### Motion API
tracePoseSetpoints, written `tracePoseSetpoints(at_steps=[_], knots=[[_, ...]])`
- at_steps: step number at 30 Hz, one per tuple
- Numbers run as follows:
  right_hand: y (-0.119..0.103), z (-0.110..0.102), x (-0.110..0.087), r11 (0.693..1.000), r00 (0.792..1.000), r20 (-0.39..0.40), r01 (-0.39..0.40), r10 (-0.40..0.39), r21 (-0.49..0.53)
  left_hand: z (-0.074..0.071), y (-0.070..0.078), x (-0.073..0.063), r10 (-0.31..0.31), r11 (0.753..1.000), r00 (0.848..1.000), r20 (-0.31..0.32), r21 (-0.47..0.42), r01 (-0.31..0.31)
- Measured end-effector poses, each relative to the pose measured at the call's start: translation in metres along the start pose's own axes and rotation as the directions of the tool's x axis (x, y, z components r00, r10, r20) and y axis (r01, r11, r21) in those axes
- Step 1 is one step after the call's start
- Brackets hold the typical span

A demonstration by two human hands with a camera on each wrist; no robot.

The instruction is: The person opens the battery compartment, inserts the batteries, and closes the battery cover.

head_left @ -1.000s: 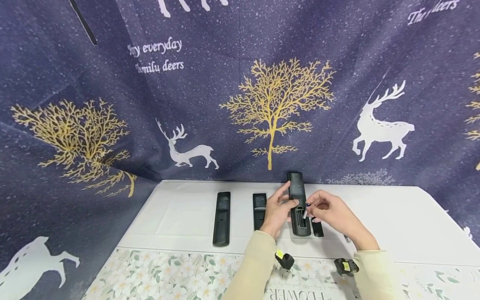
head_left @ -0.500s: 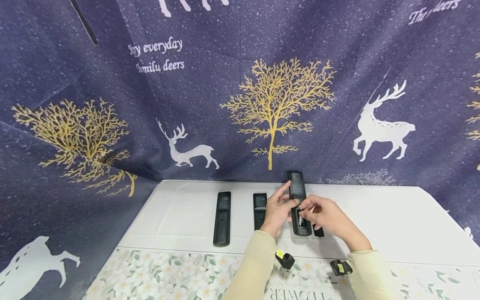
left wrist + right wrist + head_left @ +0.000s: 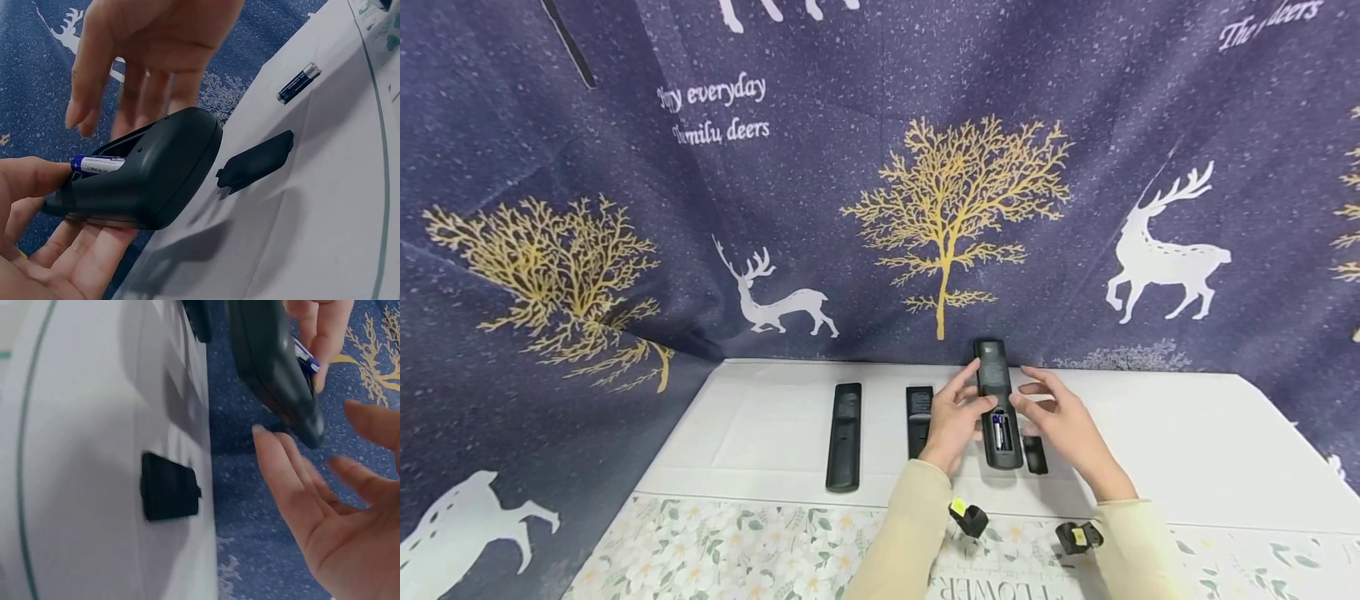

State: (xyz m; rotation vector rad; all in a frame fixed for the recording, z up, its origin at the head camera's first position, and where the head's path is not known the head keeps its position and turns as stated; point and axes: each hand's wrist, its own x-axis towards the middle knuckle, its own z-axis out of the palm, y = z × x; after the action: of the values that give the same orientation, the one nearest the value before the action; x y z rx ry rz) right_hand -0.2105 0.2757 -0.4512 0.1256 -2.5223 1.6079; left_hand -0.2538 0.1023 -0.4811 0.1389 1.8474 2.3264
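My left hand [image 3: 953,427] grips a black remote control [image 3: 994,375], back side up and lifted off the table, with its battery compartment exposed. One blue-and-silver battery [image 3: 97,164] lies in the compartment, with my left thumb at its end in the left wrist view. Beside the remote's right edge is my right hand [image 3: 1067,425], fingers spread and relaxed, holding nothing. Whether its fingertips touch the remote is unclear. The detached battery cover [image 3: 1035,456] lies on the white table, below and right of the remote. A second battery [image 3: 299,82] rests on the table beyond the cover.
Two more black remotes lie face down to the left: one alone [image 3: 844,437], another [image 3: 919,417] partly covered by my left hand. A floral cloth [image 3: 737,546] covers the table's front. Behind the table hangs a dark blue curtain [image 3: 820,208] with deer and trees.
My right hand brought the battery into the remote's compartment, let go of it and moved to the remote's right edge with fingers spread. My left hand kept hold of the remote.
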Motion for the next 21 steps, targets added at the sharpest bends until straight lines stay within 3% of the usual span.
tracePoseSetpoints(at_steps=[4,8,21], knots=[[0.004,0.006,0.003,0.989,0.990,0.081,-0.121,0.114,0.083,0.000,0.000,0.000,-0.011,1.000,1.000,0.002,0.011,0.011],[0.007,0.010,0.005,0.984,0.984,0.106,-0.152,0.142,0.093,0.000,0.001,-0.001,-0.009,1.000,1.000,0.015,0.019,0.009],[0.008,0.011,0.003,0.979,0.986,0.141,-0.111,0.087,0.169,0.000,0.001,-0.002,-0.018,0.999,1.000,0.006,0.027,0.018]])
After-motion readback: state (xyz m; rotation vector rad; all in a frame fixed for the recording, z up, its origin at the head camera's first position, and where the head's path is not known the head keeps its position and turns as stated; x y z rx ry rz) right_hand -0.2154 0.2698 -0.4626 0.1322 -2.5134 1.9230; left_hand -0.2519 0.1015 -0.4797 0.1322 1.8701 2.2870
